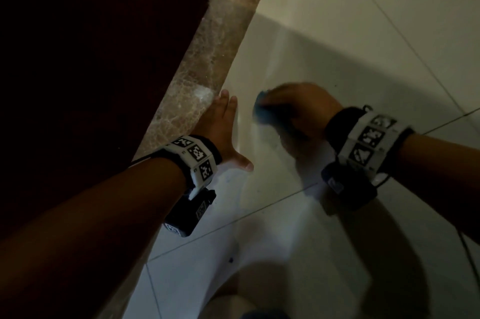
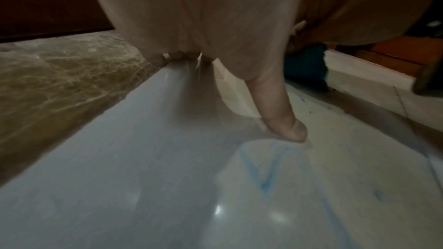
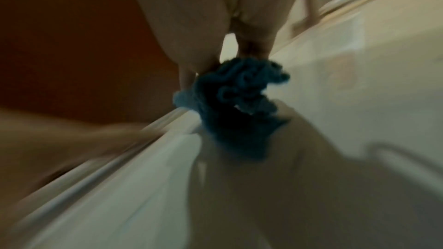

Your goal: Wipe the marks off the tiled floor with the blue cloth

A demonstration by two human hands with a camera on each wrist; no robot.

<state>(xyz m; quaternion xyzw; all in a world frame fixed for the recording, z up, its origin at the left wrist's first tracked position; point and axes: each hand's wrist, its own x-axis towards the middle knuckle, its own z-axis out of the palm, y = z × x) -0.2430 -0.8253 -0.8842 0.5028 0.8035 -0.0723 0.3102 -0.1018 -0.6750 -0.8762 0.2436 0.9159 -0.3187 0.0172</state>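
The right hand point(image 1: 298, 108) grips a bunched, ruffled blue cloth point(image 1: 262, 111) and holds it against the glossy pale tiled floor point(image 1: 363, 33). The left hand point(image 1: 223, 124) lies flat, fingers straight, thumb spread, braced on the floor beside a brown marble strip point(image 1: 207, 59). Only the left wrist view shows the faint blue zigzag marks point(image 2: 268, 168) just below the thumb point(image 2: 282, 120); the right wrist view is motion-blurred. The wrist bands point(image 1: 197, 157) carry black-and-white coded squares; no text is legible.
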